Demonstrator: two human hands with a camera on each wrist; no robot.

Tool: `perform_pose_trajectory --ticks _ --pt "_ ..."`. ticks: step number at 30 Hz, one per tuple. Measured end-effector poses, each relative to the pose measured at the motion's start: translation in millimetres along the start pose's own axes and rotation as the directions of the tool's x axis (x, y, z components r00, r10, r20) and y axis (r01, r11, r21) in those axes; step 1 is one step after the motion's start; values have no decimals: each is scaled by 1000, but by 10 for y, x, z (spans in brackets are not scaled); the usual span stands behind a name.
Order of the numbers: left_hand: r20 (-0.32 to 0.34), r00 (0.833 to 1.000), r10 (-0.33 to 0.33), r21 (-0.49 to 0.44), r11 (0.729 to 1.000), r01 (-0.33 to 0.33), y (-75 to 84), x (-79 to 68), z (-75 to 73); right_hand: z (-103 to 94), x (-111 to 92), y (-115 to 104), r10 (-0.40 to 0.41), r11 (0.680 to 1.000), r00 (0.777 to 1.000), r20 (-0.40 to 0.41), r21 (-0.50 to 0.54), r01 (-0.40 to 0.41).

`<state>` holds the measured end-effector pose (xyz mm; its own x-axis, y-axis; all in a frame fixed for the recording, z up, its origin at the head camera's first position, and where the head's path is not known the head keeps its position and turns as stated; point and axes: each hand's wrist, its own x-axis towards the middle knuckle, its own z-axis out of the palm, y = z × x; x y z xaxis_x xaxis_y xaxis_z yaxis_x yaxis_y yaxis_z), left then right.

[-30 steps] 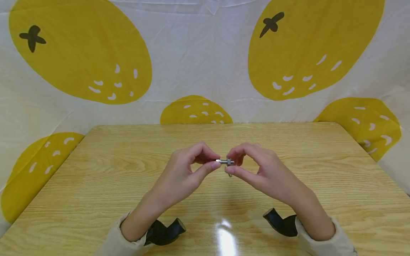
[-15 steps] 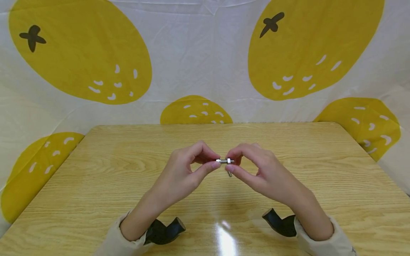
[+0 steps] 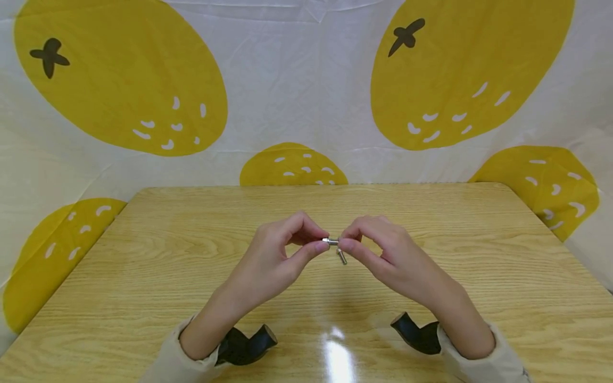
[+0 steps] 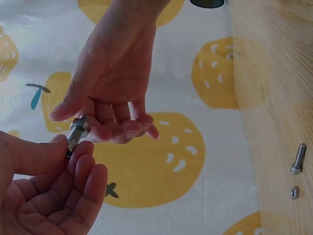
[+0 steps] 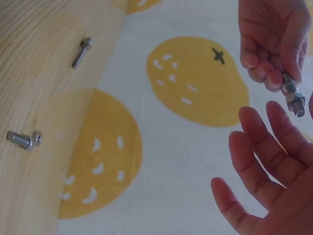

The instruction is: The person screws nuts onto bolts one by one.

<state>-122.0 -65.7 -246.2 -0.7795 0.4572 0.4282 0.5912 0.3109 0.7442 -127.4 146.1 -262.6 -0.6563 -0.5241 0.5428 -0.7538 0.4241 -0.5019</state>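
In the head view my left hand (image 3: 275, 258) pinches the head end of a silver bolt (image 3: 333, 242) between thumb and index finger, holding it level above the table. A hex nut (image 4: 80, 124) sits threaded on the bolt, partway along the shank. My right hand (image 3: 390, 252) has its thumb and index finger around that nut, covering it from the head camera. The right wrist view shows the nut (image 5: 296, 97) between those fingertips, with the bolt's threaded tip sticking out past it. The other right fingers (image 5: 242, 147) are spread loosely.
A loose bolt (image 3: 341, 257) lies on the wooden table (image 3: 191, 223) below the right hand. The right wrist view shows this kind of bolt (image 5: 82, 52), a second bolt (image 5: 19, 140) and a small nut (image 5: 37, 138). A fruit-print cloth (image 3: 306, 96) hangs behind.
My right thumb and index finger have shifted slightly, so the nut and bolt tip seen before are now covered in the head view. More of the loose bolt shows. My left hand keeps its place.
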Motion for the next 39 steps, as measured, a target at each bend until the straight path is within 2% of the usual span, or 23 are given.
perform_pose_trajectory --ticks 3,10,17,22,29,39 --pt "-4 1000 -12 10 1000 12 3 1 -1 -10 -3 -13 20 1000 1000 0 5 -20" --pt "0 1000 -11 0 1000 11 6 -1 -6 -18 15 -30 -22 1000 1000 -7 7 22" --pt "7 1000 1 -16 1000 -1 -1 1 -1 -21 12 -27 -27 1000 1000 4 7 27" --pt "5 1000 -3 -17 1000 3 11 2 6 -9 16 11 -68 998 998 1 1 68" --pt "0 1000 -17 -2 1000 17 16 5 11 -47 -4 -20 35 999 999 18 15 -35" --pt "-3 1000 -17 2 1000 17 16 6 5 -50 12 -37 -29 1000 1000 -2 12 29"
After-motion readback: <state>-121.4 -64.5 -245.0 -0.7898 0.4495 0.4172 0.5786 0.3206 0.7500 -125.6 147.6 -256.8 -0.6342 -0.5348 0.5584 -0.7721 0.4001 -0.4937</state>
